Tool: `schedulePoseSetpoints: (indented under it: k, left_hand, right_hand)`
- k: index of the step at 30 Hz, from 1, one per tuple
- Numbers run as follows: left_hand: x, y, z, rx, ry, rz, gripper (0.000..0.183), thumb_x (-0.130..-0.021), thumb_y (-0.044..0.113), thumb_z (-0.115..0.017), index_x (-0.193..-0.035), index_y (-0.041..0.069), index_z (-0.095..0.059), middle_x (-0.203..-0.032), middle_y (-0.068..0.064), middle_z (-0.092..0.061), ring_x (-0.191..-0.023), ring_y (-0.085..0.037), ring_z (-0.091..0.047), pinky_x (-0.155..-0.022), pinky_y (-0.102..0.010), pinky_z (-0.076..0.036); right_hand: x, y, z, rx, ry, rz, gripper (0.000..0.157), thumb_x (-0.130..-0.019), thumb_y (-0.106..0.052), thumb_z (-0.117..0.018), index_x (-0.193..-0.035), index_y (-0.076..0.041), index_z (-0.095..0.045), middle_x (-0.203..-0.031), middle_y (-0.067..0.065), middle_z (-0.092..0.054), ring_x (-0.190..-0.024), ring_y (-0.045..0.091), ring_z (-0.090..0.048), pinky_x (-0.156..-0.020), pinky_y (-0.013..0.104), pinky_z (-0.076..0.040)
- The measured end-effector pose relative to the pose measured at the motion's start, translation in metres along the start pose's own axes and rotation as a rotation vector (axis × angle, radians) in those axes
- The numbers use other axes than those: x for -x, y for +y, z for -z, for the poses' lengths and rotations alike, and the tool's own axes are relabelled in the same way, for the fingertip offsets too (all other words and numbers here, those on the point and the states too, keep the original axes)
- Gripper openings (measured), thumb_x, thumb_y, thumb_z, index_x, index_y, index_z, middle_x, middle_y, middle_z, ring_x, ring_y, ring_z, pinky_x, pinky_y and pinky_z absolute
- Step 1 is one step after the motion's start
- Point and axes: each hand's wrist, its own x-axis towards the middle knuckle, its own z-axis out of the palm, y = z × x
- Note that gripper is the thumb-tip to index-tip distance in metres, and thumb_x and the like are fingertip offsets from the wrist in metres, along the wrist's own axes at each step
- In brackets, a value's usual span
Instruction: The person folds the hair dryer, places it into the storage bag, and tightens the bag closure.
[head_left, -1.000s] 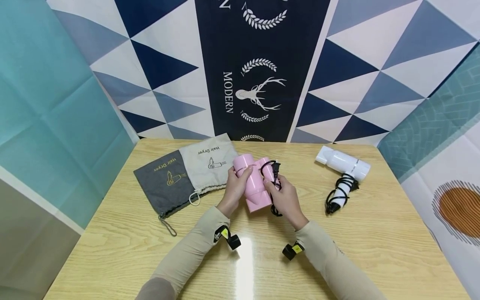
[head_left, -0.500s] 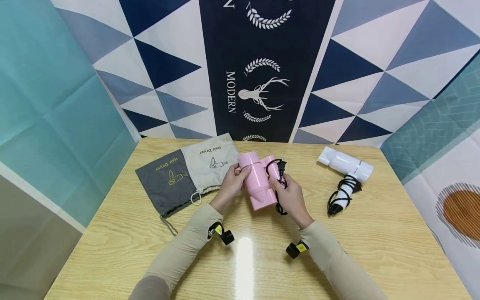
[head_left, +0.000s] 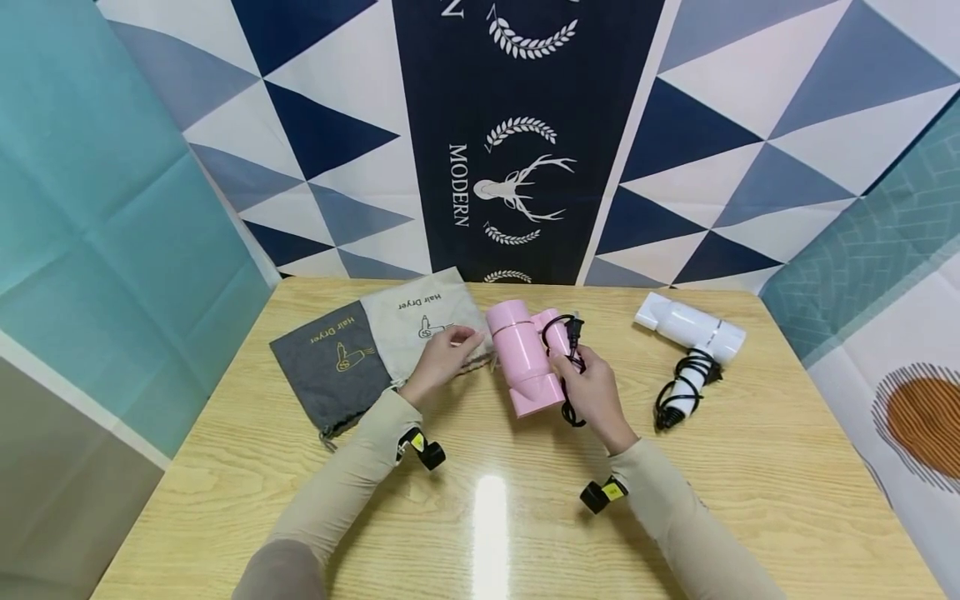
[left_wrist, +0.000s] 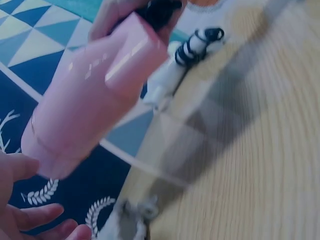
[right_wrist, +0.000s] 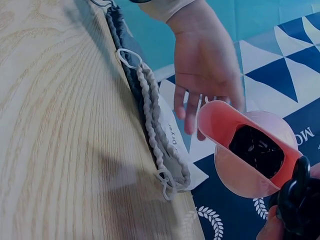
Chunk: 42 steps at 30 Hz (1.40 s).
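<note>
My right hand (head_left: 596, 392) grips the handle of a pink hair dryer (head_left: 527, 358), with a black cord (head_left: 573, 329) wound around the handle. In the right wrist view, the dryer's flat nozzle (right_wrist: 250, 145) shows its dark opening. My left hand (head_left: 442, 358) is apart from the dryer, its fingers loosely extended over the lower right part of a beige drawstring bag (head_left: 393, 329) printed "Hair Dryer". That hand's fingers (left_wrist: 35, 217) look spread and hold nothing in the left wrist view. A grey drawstring bag (head_left: 318, 367) lies left of the beige one.
A white hair dryer (head_left: 686, 323) with its black cord wrapped around the handle lies at the back right of the wooden table (head_left: 750, 500). Patterned cloth walls (head_left: 360, 167) stand behind the table and at both sides.
My left hand has let go of the pink hair dryer and moved left to the beige bag. My right hand has carried the dryer slightly to the right.
</note>
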Motion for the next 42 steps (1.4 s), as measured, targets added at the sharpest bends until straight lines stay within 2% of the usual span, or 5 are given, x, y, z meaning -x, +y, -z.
schedulePoseSetpoints:
  k: [9, 15, 25, 33, 42]
  left_hand:
    - [-0.013, -0.023, 0.015, -0.271, -0.011, -0.003, 0.033, -0.092, 0.027, -0.066, -0.115, 0.004, -0.068, -0.119, -0.013, -0.067, -0.108, -0.028, -0.064, -0.096, -0.042, -0.049]
    - [-0.016, -0.032, 0.021, -0.42, -0.033, -0.03, 0.035, -0.088, 0.026, -0.071, -0.115, 0.004, -0.068, -0.112, -0.013, -0.069, -0.105, -0.028, -0.065, -0.093, -0.042, -0.051]
    - [-0.013, -0.037, 0.021, -0.698, -0.139, -0.105, 0.022, -0.082, 0.023, -0.079, -0.094, 0.007, -0.073, -0.096, -0.008, -0.067, -0.094, -0.026, -0.06, -0.082, -0.039, -0.053]
    - [-0.016, -0.038, 0.02, -0.695, -0.159, -0.123, 0.008, -0.084, 0.015, -0.072, -0.084, 0.008, -0.071, -0.085, -0.005, -0.069, -0.074, -0.019, -0.06, -0.075, -0.035, -0.052]
    - [-0.017, -0.038, 0.02, -0.737, -0.14, -0.164, 0.02, -0.088, 0.015, -0.067, -0.068, 0.013, -0.07, -0.066, 0.0, -0.064, -0.066, -0.018, -0.055, -0.063, -0.033, -0.048]
  right_hand:
    - [-0.001, -0.002, 0.007, 0.037, -0.01, -0.021, 0.051, -0.099, -0.034, -0.053, -0.131, 0.006, -0.053, -0.112, 0.026, -0.064, -0.096, 0.027, -0.061, -0.084, 0.036, -0.051]
    - [-0.001, 0.0, 0.01, 0.042, -0.009, -0.028, 0.044, -0.1, -0.032, -0.052, -0.123, 0.005, -0.057, -0.097, 0.02, -0.064, -0.082, 0.02, -0.059, -0.069, 0.025, -0.047]
    - [-0.002, 0.012, 0.011, 0.058, -0.032, -0.058, 0.052, -0.1, -0.037, -0.05, -0.131, 0.005, -0.053, -0.111, 0.024, -0.063, -0.097, 0.026, -0.059, -0.08, 0.032, -0.049]
    - [0.001, 0.02, 0.009, 0.063, -0.036, -0.081, 0.045, -0.099, -0.035, -0.05, -0.121, 0.003, -0.059, -0.1, 0.018, -0.064, -0.088, 0.021, -0.058, -0.074, 0.027, -0.048]
    - [0.001, 0.02, 0.008, 0.067, -0.027, -0.073, 0.038, -0.098, -0.032, -0.051, -0.112, 0.002, -0.061, -0.091, 0.015, -0.062, -0.081, 0.02, -0.055, -0.068, 0.026, -0.046]
